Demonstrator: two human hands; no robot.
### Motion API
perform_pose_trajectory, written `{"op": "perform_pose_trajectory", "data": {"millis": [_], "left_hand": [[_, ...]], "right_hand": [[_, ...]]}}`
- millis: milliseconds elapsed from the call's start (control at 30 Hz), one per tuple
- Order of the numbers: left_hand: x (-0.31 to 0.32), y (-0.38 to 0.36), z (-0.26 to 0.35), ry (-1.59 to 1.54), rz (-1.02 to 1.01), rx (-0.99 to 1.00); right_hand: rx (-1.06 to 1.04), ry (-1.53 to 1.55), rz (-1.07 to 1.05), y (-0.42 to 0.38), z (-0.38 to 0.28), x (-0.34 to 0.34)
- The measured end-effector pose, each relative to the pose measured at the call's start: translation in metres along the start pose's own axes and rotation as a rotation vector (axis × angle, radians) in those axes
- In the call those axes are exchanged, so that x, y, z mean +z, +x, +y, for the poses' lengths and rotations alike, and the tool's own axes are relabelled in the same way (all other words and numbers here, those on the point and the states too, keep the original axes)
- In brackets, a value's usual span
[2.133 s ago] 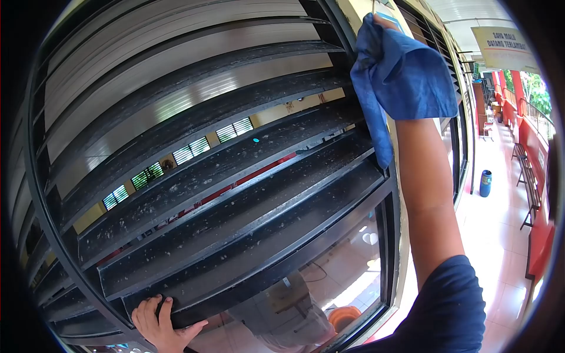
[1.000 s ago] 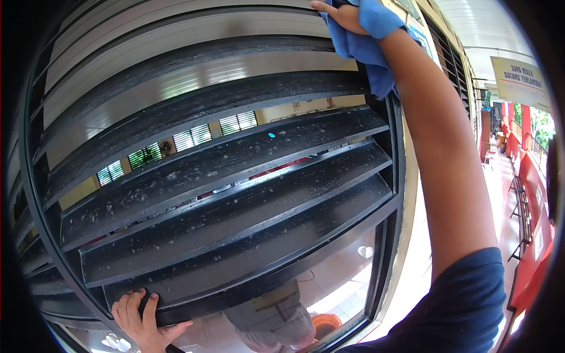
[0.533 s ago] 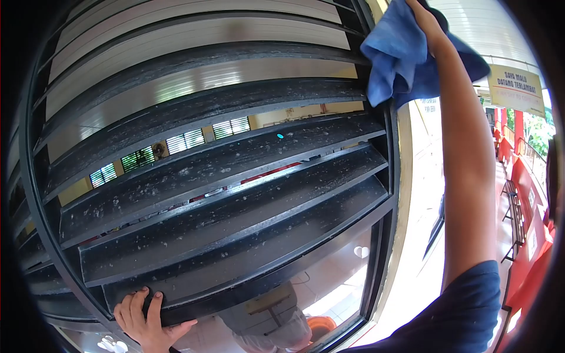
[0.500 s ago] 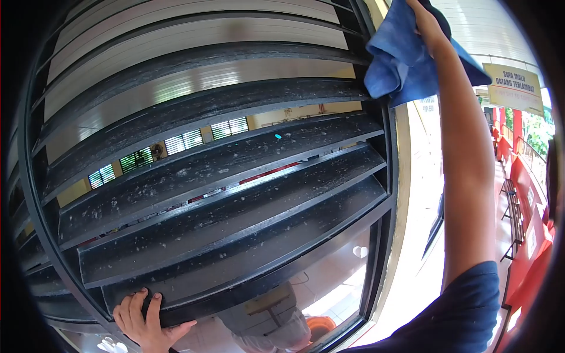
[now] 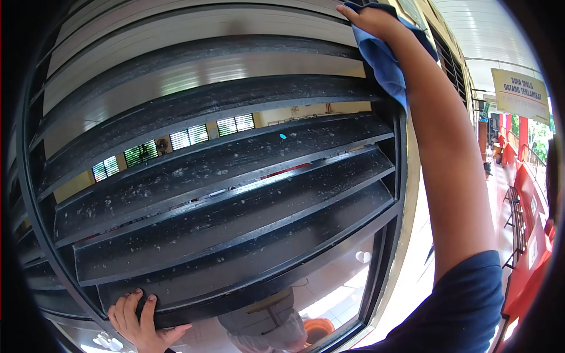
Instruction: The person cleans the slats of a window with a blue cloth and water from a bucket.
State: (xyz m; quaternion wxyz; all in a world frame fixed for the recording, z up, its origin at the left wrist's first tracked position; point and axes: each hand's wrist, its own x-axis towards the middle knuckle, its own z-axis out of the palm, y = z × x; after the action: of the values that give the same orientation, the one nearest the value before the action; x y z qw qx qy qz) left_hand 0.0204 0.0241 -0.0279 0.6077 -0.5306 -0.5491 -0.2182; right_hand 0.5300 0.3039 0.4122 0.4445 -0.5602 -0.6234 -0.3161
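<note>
My right hand (image 5: 376,25) is raised to the upper right corner of a dark louvred window, closed on a blue cloth (image 5: 376,59). The cloth hangs below the hand against the window's side frame (image 5: 399,147). Low on the left, my left hand (image 5: 136,322) rests on the lowest slat (image 5: 247,265), fingers spread over its edge and the thumb pointing right. Pale specks and smudges mark the dark slats, and a small turquoise spot (image 5: 283,136) shows on one slat (image 5: 218,167).
Beneath the slats, a glass pane (image 5: 341,282) reflects a person and an orange bucket (image 5: 318,329). A corridor with a dark bench (image 5: 516,226), a red wall (image 5: 532,259) and a hanging yellowish sign (image 5: 520,94) runs along the right. Barred windows (image 5: 188,136) show between the slats.
My right hand has moved left with the blue cloth, from beside the frame onto the window's upper corner. The view has shifted slightly. My left hand stays on the lowest slat.
</note>
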Motion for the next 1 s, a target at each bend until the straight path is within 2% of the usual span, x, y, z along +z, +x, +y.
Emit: {"op": "perform_pose_trajectory", "data": {"millis": [33,67,167,200,333,433,467,533,600,700,733,767,900,933,1000], "left_hand": [[0.001,-0.001,0.0,0.007,-0.003,-0.002],[0.002,-0.002,0.001,0.014,-0.002,-0.002],[0.002,-0.003,0.001,0.005,-0.005,-0.013],[0.003,-0.004,0.002,0.007,-0.001,-0.004],[0.006,-0.007,0.005,0.02,0.017,-0.014],[0.005,-0.011,0.002,0.028,0.004,-0.011],[0.006,-0.01,0.002,0.03,0.003,-0.012],[0.006,-0.005,0.005,0.04,0.012,-0.002],[0.003,0.002,0.004,0.047,0.015,0.013],[-0.005,0.005,0.005,0.041,-0.008,0.019],[-0.004,0.004,0.006,0.031,-0.012,0.007],[-0.001,0.002,0.007,0.014,-0.015,-0.006],[0.003,0.002,0.009,0.016,0.029,-0.001],[0.004,0.002,0.009,0.01,0.028,0.002],[0.004,0.0,0.007,0.008,0.02,-0.001]], "right_hand": [[-0.015,-0.05,-0.015,0.0,-0.005,-0.001],[-0.017,-0.102,-0.118,0.002,-0.009,-0.009],[0.052,-0.029,-0.206,-0.014,-0.019,-0.028],[-0.004,-0.13,-0.175,-0.006,-0.018,-0.027],[0.03,-0.221,-0.107,-0.012,-0.025,-0.026],[-0.196,-0.128,-0.082,0.03,0.02,0.016],[-0.157,-0.215,-0.102,0.037,0.025,0.022],[-0.159,-0.111,-0.036,0.028,0.029,0.023],[-0.017,-0.099,-0.039,-0.006,-0.008,-0.009],[-0.018,-0.042,-0.077,0.019,0.026,-0.026],[0.069,0.098,0.066,0.016,0.044,-0.027],[0.039,0.314,0.052,0.018,0.074,-0.031],[0.249,1.165,0.299,-0.015,0.111,-0.038],[0.282,1.319,0.336,-0.049,0.082,-0.048],[0.173,1.421,0.339,-0.041,0.078,-0.037]]}}
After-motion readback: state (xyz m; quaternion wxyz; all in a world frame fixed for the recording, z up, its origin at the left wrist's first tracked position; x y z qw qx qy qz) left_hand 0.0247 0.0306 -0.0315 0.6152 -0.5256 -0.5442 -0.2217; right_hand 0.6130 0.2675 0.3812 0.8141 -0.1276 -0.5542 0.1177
